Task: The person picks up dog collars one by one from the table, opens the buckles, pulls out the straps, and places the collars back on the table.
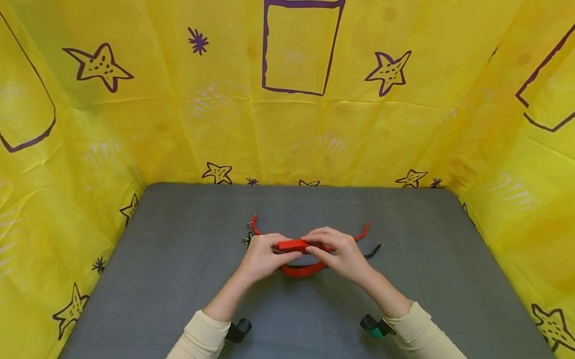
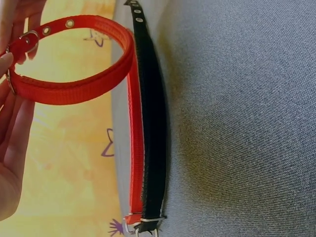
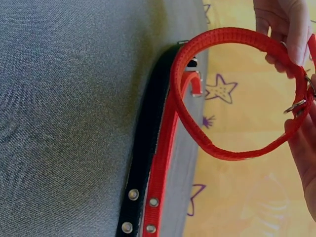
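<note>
A red collar (image 1: 302, 270), closed into a loop, is held in both hands above the table. My left hand (image 1: 264, 257) pinches its upper part from the left, thumb toward me. My right hand (image 1: 341, 254) pinches the same part from the right, close to the left fingertips. Metal buckle parts and a D-ring show by the fingers in the right wrist view, where the loop (image 3: 219, 37) hangs free. Behind the loop, a black collar (image 2: 153, 123) and a second red collar (image 2: 135, 148) lie side by side, stretched out, with metal eyelets at one end and buckles at the other.
The grey table (image 1: 192, 224) extends around the collars. Yellow cloth (image 1: 240, 126) with purple drawings encloses the back and both sides. A dark wrist device (image 1: 239, 331) is under the left forearm, and another device (image 1: 375, 327) under the right.
</note>
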### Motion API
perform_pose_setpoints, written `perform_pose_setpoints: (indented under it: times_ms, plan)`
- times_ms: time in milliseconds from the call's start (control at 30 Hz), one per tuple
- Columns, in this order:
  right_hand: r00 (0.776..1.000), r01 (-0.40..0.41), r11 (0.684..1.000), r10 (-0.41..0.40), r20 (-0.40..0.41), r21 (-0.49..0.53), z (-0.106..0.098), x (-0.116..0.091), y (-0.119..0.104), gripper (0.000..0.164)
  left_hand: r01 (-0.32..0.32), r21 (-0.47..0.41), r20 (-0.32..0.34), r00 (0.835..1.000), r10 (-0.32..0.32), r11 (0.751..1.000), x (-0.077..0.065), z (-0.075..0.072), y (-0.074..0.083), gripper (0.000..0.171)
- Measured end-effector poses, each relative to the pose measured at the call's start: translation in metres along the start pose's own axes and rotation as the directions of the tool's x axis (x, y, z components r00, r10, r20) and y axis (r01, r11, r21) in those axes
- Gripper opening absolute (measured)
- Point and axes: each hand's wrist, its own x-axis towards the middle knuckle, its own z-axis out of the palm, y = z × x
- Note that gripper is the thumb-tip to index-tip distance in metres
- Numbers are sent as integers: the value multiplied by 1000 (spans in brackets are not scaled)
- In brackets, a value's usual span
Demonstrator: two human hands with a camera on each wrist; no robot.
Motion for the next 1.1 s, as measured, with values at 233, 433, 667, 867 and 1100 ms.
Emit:
perform_pose_setpoints:
  times_ms: [233, 433, 667, 867, 1100]
  plan:
    - [999, -8, 1000, 8, 48, 6, -3, 0, 0, 28, 43, -28, 6, 999, -43, 999, -1, 0, -1, 20]
    - [992, -24, 1000, 24, 124, -4, -9, -3, 3, 30, 40, -36, -1, 999, -40, 999, -1, -1, -2, 20]
    - [992, -28, 1000, 27, 127, 12, -10, -4, 4, 31, 39, -35, -8, 999, -39, 999, -2, 0, -1, 20]
    - [995, -57, 998, 56, 83, 8, -9, -3, -2, 35, 78, -53, 4, 997, -78, 996, -3, -3, 1, 22]
    - [996, -62, 997, 59, 69, 42, -16, 7, -32, 28, 85, -55, 6, 996, -85, 995, -3, -3, -1, 20]
